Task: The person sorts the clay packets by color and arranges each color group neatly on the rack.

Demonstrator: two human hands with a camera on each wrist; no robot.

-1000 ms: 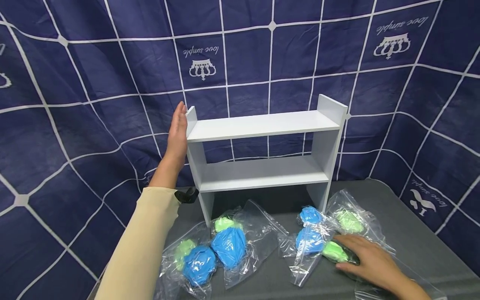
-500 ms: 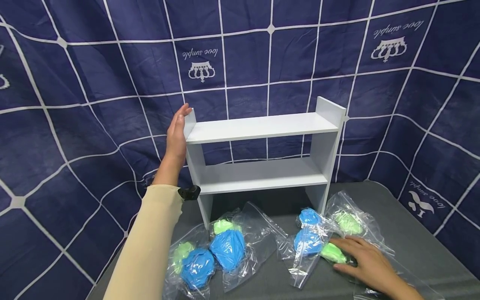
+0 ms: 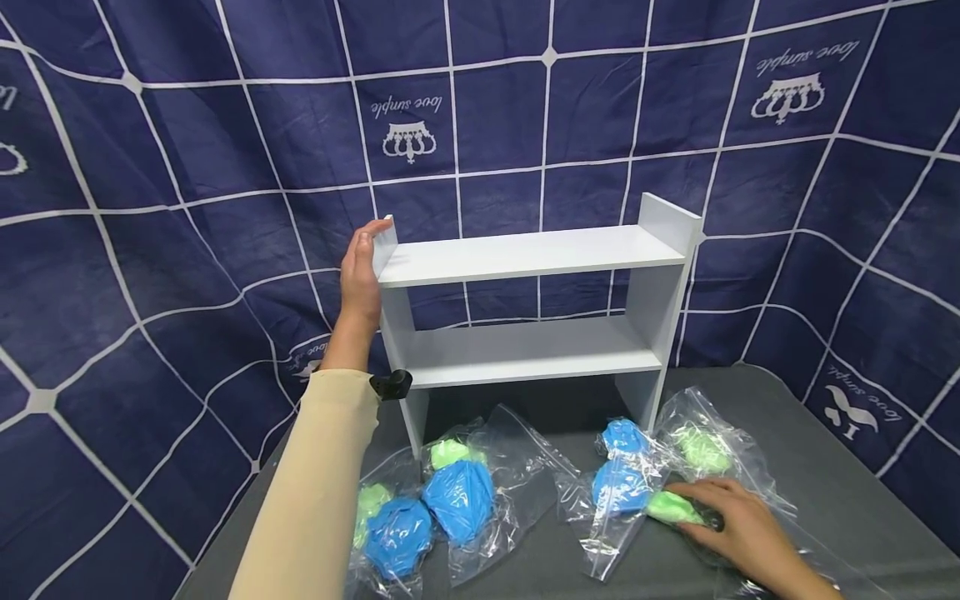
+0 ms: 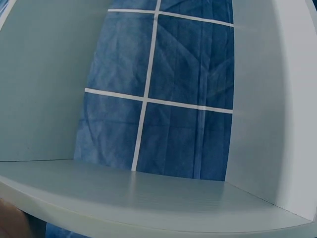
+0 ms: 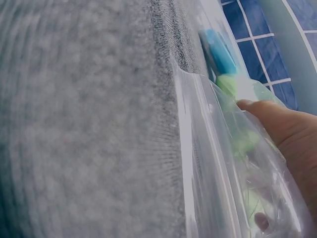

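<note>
A white two-tier shelf (image 3: 528, 258) stands at the back of the dark table. My left hand (image 3: 362, 279) rests along the outside of its left side panel, with fingertips bent over at the panel's top edge. In the left wrist view the shelf board (image 4: 148, 198) fills the lower part. At the front right my right hand (image 3: 738, 529) pinches a clear zip bag with a soft light-green lump (image 3: 675, 507) between thumb and fingers. In the right wrist view the thumb (image 5: 270, 111) presses on the clear plastic (image 5: 210, 148). The palm side of the right hand is hidden.
Beside the pinched bag lie bagged blue lumps (image 3: 621, 485) and another bagged green lump (image 3: 703, 450). At the left front are more clear bags with blue lumps (image 3: 459, 500) and green ones (image 3: 450, 452). A navy checked curtain (image 3: 502, 108) hangs behind the shelf.
My left fingers, upright a second ago, have tipped right onto the panel's top edge. The right thumb and fingers have closed in on the green lump.
</note>
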